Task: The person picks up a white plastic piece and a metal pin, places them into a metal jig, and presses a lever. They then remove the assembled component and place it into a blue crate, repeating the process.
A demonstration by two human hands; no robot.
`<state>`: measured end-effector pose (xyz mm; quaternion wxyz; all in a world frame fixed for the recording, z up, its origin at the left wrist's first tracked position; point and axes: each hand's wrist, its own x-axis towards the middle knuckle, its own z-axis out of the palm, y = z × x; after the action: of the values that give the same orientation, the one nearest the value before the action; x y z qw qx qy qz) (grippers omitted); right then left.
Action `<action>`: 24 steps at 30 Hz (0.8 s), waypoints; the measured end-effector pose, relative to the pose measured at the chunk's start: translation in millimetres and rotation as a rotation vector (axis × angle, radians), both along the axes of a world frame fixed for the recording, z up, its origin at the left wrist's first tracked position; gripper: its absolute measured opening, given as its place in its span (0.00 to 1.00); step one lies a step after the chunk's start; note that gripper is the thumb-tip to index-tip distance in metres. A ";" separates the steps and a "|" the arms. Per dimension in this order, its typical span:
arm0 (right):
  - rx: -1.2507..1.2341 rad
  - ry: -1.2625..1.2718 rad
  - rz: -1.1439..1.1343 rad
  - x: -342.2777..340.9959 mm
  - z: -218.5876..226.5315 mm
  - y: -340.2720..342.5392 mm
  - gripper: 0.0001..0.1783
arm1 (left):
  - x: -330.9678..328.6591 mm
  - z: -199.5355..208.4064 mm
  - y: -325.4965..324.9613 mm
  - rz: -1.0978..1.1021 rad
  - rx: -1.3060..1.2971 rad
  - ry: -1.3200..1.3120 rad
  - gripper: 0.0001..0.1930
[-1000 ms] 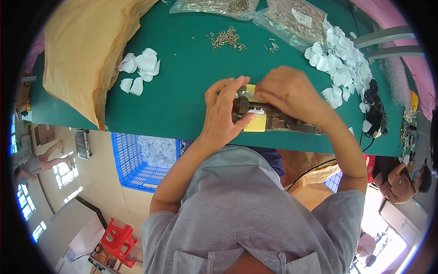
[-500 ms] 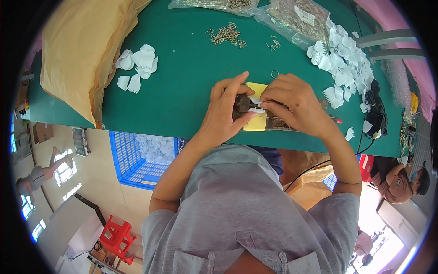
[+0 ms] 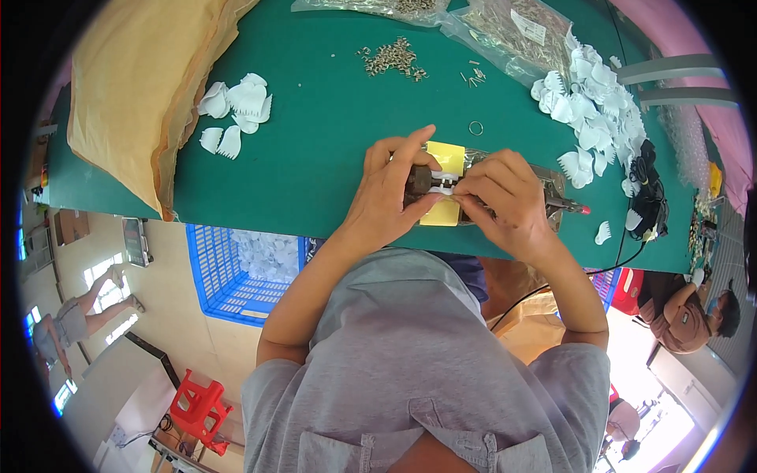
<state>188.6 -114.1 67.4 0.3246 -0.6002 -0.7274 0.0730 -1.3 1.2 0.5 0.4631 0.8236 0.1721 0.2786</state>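
Note:
My left hand [image 3: 385, 188] is closed around a dark brown block [image 3: 417, 181], its thumb at the near side of the white plastic clip pieces [image 3: 444, 181]. These pieces sit against the block over a yellow patch [image 3: 447, 159]. From the right, my right hand [image 3: 509, 201] pinches thumb and fingertips at the clip pieces' right end. What lies exactly between those fingertips is too small to tell. Below my right hand, a clear-covered brown base [image 3: 550, 177] shows in part. Beside it sticks out a red-tipped tool [image 3: 569, 206].
White toothed clip halves [image 3: 603, 110] are heaped at right, with a smaller group [image 3: 247, 98] at left. Small metal springs [image 3: 394, 59], pins [image 3: 475, 76] and a metal ring [image 3: 475, 128] lie beyond my hands. A brown paper bag [image 3: 142, 94] stands left; a blue crate [image 3: 206, 276] is below.
My right hand has turned and lowered slightly, uncovering more of the white pieces, the ring and the red-tipped tool. A person at far left has moved.

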 end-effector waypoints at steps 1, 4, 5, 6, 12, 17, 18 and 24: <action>0.023 -0.018 0.008 0.5 -1.2 -0.3 0.12 | -0.2 1.4 0.0 0.006 0.001 0.014 0.48; 0.055 -0.060 0.014 -1.2 -3.8 -0.2 0.12 | 0.7 0.5 0.0 0.021 -0.014 0.007 0.45; 0.055 -0.063 0.017 -1.8 -3.1 -0.3 0.12 | 1.1 -0.8 -0.1 0.028 -0.030 -0.010 0.42; 0.058 -0.088 0.019 -2.2 -1.8 -0.8 0.12 | 1.4 -1.5 -0.7 0.031 -0.025 -0.013 0.42; 0.101 -0.166 -0.002 -6.8 -5.0 -0.2 0.13 | 5.1 2.0 1.1 0.019 0.155 -0.013 0.22; 0.143 -0.199 -0.033 -9.4 -9.5 -1.7 0.14 | 4.5 -4.6 1.3 0.033 0.083 -0.016 0.20; 0.149 -0.214 -0.034 -8.9 -9.0 -1.3 0.13 | 4.5 -5.6 1.2 0.034 0.083 -0.017 0.20; -0.253 0.304 -0.241 23.4 5.4 35.1 0.06 | 3.5 -2.2 3.5 0.043 0.156 -0.035 0.18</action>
<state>212.0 -79.0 72.7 0.3590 -0.7006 -0.5783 0.2140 2.3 4.7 -1.7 0.3945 0.8481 0.1596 0.3156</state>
